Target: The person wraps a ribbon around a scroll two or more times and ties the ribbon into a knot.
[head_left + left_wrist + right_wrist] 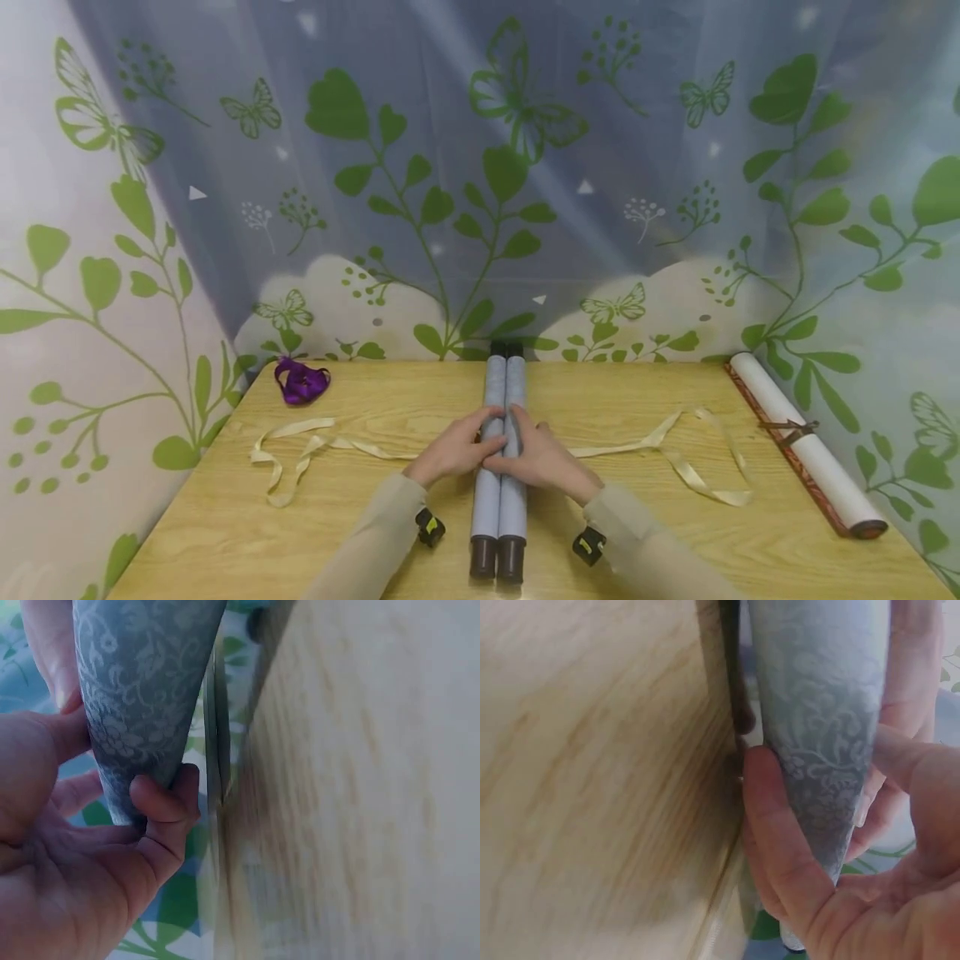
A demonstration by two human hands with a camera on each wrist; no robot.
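- patterned cloth backdrop [420, 75] hangs behind and to both sides of the table, blue-grey and pale, printed with green leaves, stems and butterflies.
- before it is a wooden table [225, 533] with a light yellowish grain.
- two pale blue-grey rolls lie side by side at the middle of the table, pointing away from the person: the left roll [486, 500] and the right roll [513, 508]. each has a dark brown cap at the near end and a dark tip at the far end, by the backdrop. both wrist views show a floral scrollwork pattern on their covering.
- the left hand [455, 446] grips the left roll, fingers curled round its outer side, thumb over the top.
- the right hand [543, 458] grips the right roll in the same manner, its thumb reaching across toward the seam; the two hands are close together.
- both sleeves are beige, with a small black device at each wrist.
- a cream ribbon [300, 427] trails in loose bends on the left; another cream length [657, 438] loops on the right. whether they join beneath the rolls is hidden.
- a bunched purple ribbon [306, 383] sits near the far left corner.
- along the right edge lies a white scroll [825, 468] with a red patterned border, tied with a brown band [798, 431].
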